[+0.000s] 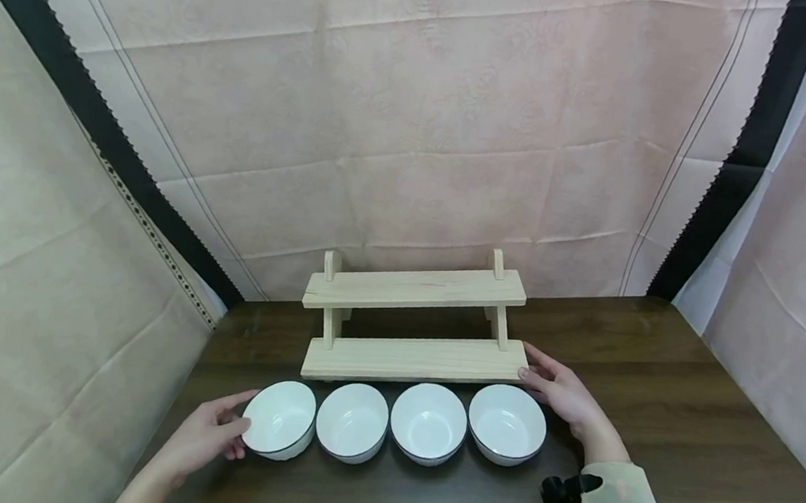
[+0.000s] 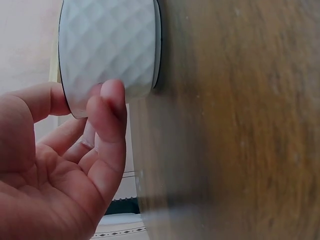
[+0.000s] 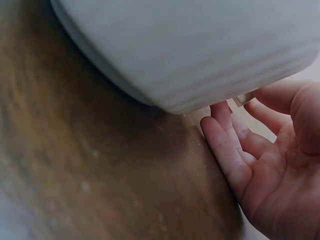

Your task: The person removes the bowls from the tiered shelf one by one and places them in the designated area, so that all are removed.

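Observation:
My left hand [image 1: 207,431] holds the leftmost white bowl [image 1: 279,418] by its left side, with the thumb at the rim and curled fingers against the wall. In the left wrist view that bowl [image 2: 107,47] has a diamond-patterned outside and a dark rim line. A two-tier wooden shelf rack [image 1: 414,362] stands behind the row. At the right end of its lower board, my right hand [image 1: 565,388] grips the corner between thumb and index finger. In the right wrist view, the rightmost bowl [image 3: 200,45] hides most of the rack beside the hand [image 3: 280,165].
More white bowls, a left-middle one [image 1: 352,423], a right-middle one [image 1: 428,424] and the rightmost, stand upright in a row before the rack. The dark wooden table [image 1: 694,409] meets pale fabric walls [image 1: 451,127] behind and at both sides. A black strap piece [image 1: 558,491] sits at the right wrist.

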